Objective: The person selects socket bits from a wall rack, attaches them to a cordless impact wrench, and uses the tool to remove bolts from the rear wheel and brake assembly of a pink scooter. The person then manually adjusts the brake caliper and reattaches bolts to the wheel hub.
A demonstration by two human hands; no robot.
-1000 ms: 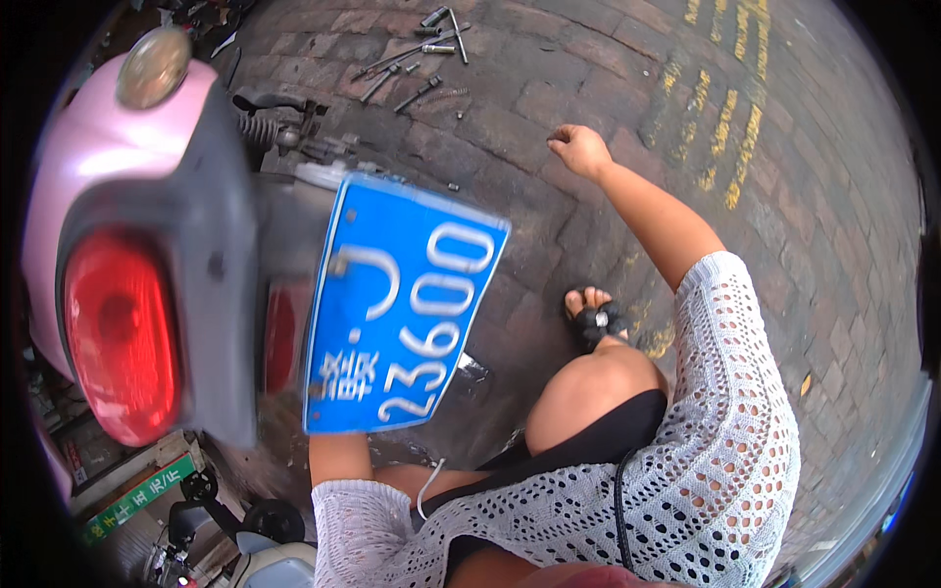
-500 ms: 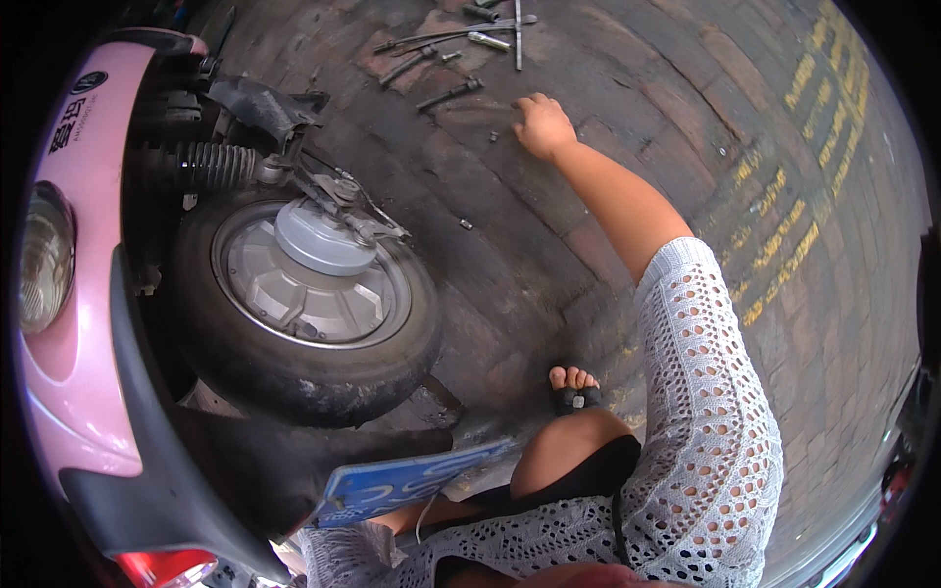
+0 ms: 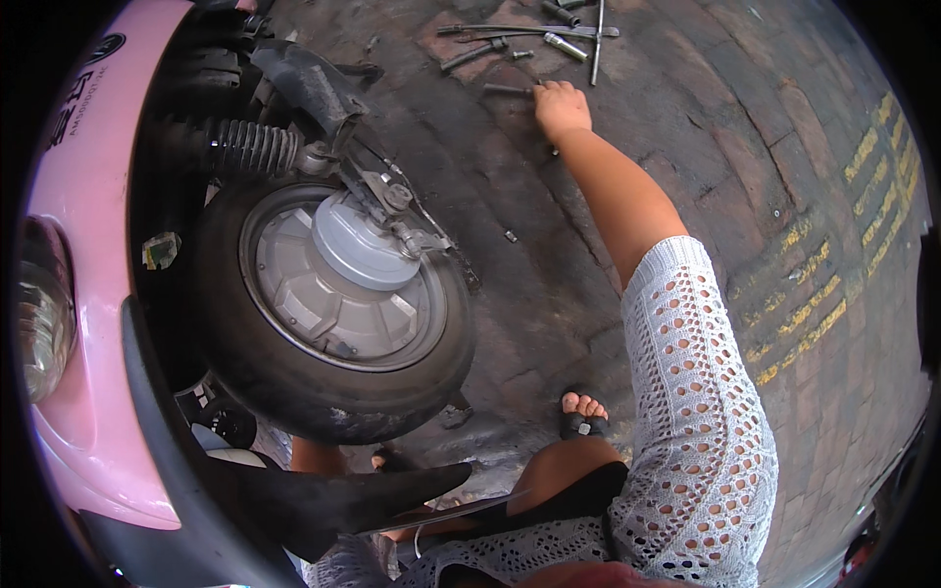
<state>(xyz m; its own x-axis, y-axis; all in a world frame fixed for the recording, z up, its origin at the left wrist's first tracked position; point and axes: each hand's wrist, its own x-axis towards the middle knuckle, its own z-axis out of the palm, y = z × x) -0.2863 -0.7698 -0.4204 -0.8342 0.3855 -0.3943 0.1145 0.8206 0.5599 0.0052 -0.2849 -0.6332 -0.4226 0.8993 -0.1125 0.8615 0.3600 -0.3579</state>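
Observation:
Stretched far forward, my right hand [image 3: 562,110] closes over the thick end of a dark socket wrench [image 3: 507,90] lying on the brick ground. The wrench's thin end sticks out to the left of my fingers. Just beyond lie a long flat bar [image 3: 480,31], another dark wrench [image 3: 474,55], a shiny socket [image 3: 567,47] and a cross-shaped rod tool [image 3: 597,44]. My left hand is out of sight, behind the scooter's dark fender or lower. A wheel [image 3: 338,284] with a silver hub and a round grey cover [image 3: 363,240] stands close on my left.
The pink scooter body [image 3: 98,294] fills the left side, with a coil shock absorber [image 3: 250,147] above the wheel. A black fender flap [image 3: 363,495] reaches toward my knees. A small nut [image 3: 510,236] lies on the ground. My sandalled foot [image 3: 584,416] is by the wheel.
My right hand has reached the dark wrench and closed on its end. My view has shifted, so the scooter and tools appear further right. The blue plate is now seen edge-on.

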